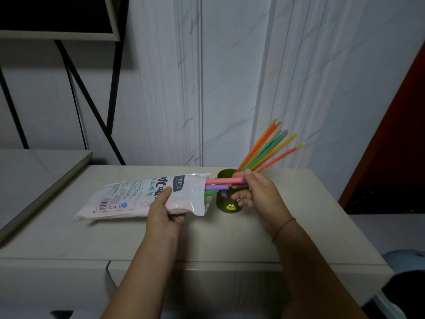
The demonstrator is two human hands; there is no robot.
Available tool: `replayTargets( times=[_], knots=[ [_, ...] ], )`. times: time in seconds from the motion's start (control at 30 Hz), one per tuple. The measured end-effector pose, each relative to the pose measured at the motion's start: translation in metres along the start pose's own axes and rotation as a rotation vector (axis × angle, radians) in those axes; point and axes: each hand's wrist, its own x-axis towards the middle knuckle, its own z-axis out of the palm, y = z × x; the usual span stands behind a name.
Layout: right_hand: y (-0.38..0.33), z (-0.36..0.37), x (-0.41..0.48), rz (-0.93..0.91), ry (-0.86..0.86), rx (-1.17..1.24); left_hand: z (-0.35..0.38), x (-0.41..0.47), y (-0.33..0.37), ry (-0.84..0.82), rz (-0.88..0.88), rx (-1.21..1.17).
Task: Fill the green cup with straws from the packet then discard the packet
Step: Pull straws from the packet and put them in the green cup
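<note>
Beige table [207, 240] | packet [142, 196] horizontal, mouth right | left hand [164, 212] grips it | right hand [257, 194] fingers pinch straws [224, 181]

The packet [142, 199] under my left hand [164, 210] is thin, glossy plastic film, white and pale pink, crinkled and catching the light. The straws [224, 180] pinched in the fingers [247, 174] of my right hand [257, 194] are smooth, bright plastic. The green cup [224, 203] looks like matt plastic, with a small glossy yellow figure [231, 207] on its front. The bench [207, 238] is smooth, matt and cream-coloured. The wall [230, 88] behind has a marble-look finish.
</note>
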Motion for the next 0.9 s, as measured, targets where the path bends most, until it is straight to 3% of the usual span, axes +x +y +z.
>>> replayTargets(
  times=[0.4, 0.63, 0.9],
  knots=[
    [-0.006, -0.021, 0.003, -0.077, 0.098, -0.005, -0.004, 0.008, 0.012, -0.016, 0.013, -0.046],
    [-0.017, -0.04, -0.003, -0.106, 0.035, -0.006, -0.005, 0.012, 0.015, -0.029, 0.013, -0.017],
    [-0.006, -0.012, 0.002, -0.043, -0.023, 0.361, 0.0, 0.004, -0.001, -0.06, -0.012, 0.063]
  ],
)
